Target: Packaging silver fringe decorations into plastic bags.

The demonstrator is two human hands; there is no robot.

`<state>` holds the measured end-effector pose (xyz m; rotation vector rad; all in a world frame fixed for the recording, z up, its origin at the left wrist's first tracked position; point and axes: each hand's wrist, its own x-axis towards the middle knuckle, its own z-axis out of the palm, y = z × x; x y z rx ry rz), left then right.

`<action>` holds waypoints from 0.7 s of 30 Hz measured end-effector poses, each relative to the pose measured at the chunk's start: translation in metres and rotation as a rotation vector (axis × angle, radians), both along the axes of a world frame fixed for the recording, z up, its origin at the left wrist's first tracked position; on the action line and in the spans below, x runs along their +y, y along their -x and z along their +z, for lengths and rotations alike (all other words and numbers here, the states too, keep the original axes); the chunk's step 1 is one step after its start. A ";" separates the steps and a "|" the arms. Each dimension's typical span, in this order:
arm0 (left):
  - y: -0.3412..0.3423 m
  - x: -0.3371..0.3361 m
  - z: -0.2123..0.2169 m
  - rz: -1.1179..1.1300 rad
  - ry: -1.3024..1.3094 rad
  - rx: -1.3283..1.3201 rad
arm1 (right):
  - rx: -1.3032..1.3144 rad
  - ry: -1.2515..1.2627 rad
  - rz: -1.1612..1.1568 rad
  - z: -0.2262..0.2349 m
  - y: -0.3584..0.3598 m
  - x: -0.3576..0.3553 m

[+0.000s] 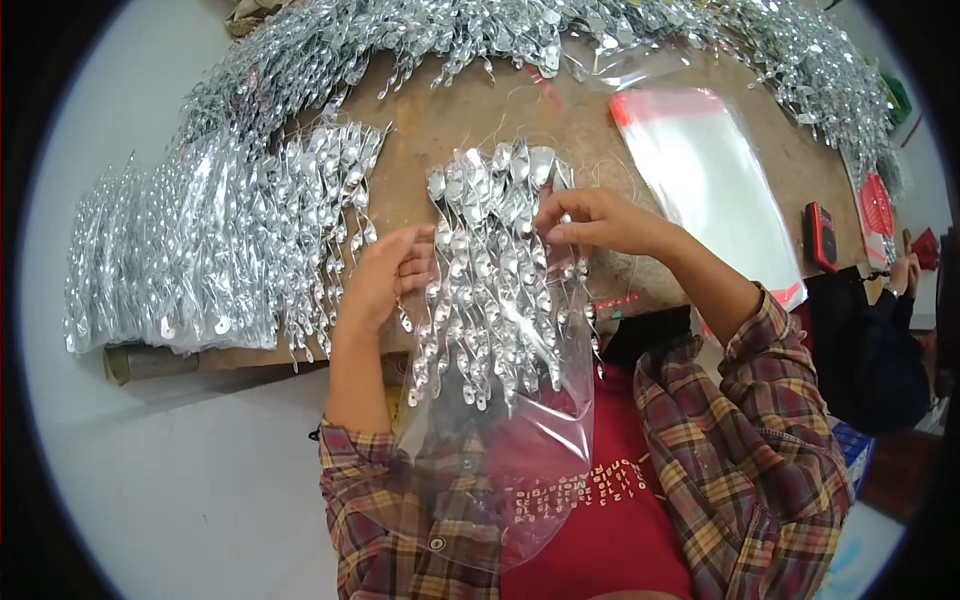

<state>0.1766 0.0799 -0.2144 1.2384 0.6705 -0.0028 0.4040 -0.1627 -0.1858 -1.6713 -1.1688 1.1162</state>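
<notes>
Both hands grasp a bunch of silver spiral ornaments [490, 270] at the near edge of the table [460, 115]: the left hand [385, 275] pinches its left side and the right hand [590, 220] grips its top, feeding it into a clear bag [520, 440] that hangs toward the lap. Judging by the scene, the work is partly done: filled bags [170, 260] lie stacked at left, while a long heap of loose ornaments [450, 35] along the far edge and a stack of empty bags [710, 180] at right remain.
</notes>
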 end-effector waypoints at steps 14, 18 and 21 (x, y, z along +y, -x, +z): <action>0.003 -0.009 0.003 -0.054 -0.152 0.104 | -0.151 0.075 0.244 0.002 -0.004 0.000; -0.010 -0.007 0.009 -0.016 -0.266 0.059 | 0.013 0.020 -0.006 0.011 -0.006 -0.003; -0.015 -0.003 0.010 0.058 -0.334 0.134 | 0.060 -0.005 -0.082 0.015 -0.004 0.000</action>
